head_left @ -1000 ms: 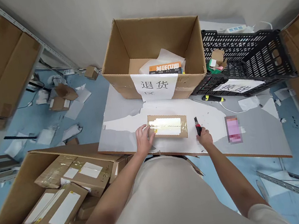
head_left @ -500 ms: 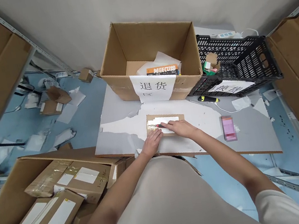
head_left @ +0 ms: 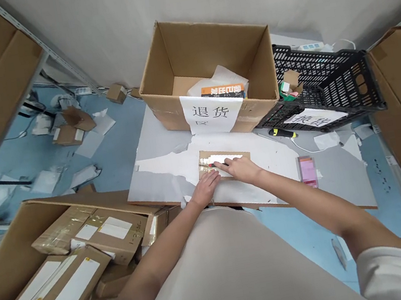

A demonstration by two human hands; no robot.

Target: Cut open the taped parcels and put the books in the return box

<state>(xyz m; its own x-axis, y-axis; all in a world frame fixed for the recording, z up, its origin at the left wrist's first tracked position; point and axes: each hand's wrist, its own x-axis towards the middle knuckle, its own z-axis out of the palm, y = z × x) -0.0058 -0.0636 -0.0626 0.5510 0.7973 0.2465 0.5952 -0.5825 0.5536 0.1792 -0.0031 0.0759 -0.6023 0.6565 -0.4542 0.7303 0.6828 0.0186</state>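
Observation:
A small flat cardboard box (head_left: 204, 162) lies on the table, with a white label and shiny tape on its top. My right hand (head_left: 242, 168) is over it, fingers closed around a small red and dark tool that looks like a box cutter (head_left: 211, 165). The cutter's tip rests by the taped left part of the box; its blade is too small to make out. My left hand (head_left: 206, 190) lies flat at the box's near left edge, fingers stretched out and touching it.
Behind stands a large open carton (head_left: 162, 107) holding a packaged item. A black plastic crate (head_left: 346, 79) is right of it. A yellow-black handled tool (head_left: 282, 133) and a blurred pink object (head_left: 308, 172) lie at right. A big carton of boxes (head_left: 7, 238) stands lower left.
The view has shifted slightly. My right hand and the cutter have moved a little toward the far side of the box; my left hand still rests at its near left edge.

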